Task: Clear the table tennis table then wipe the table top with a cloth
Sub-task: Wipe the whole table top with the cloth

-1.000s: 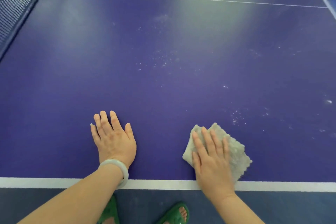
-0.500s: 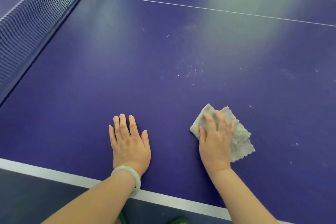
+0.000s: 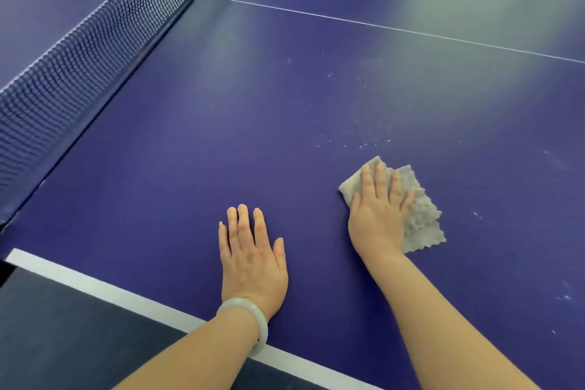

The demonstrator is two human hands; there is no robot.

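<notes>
1. Cloth [image 3: 421, 218]: grey, nubbly, folded into a rough square. We see it lying flat on the blue worktop [image 3: 221, 142], toward the near right part of the surface.
2. Right hand [image 3: 378, 215]: laid palm-down on the cloth's left portion, fingers spread and extended, pressing it against the surface. It covers the cloth rather than pinching it. The cloth's right and lower edges stick out past the hand.
3. Left hand [image 3: 251, 258]: flat on the bare worktop just left of the cloth, apart from it, fingers stretched forward and close together, gripping nothing.
4. Bracelet [image 3: 250, 321]: pale, smooth ring on the left wrist, sitting over the white edge line [image 3: 95, 283] that borders the near side.
5. Specks [image 3: 357, 136]: we note a scatter of whitish dust just beyond the cloth, with fainter patches further right.
6. Thin white centre line [image 3: 395, 29]: runs across the far part of the surface.
7. Net [image 3: 79, 54]: dark mesh with a pale top band, standing upright at the left, well apart from both hands.
8. Light sheen falls on the far surface, upper right.
</notes>
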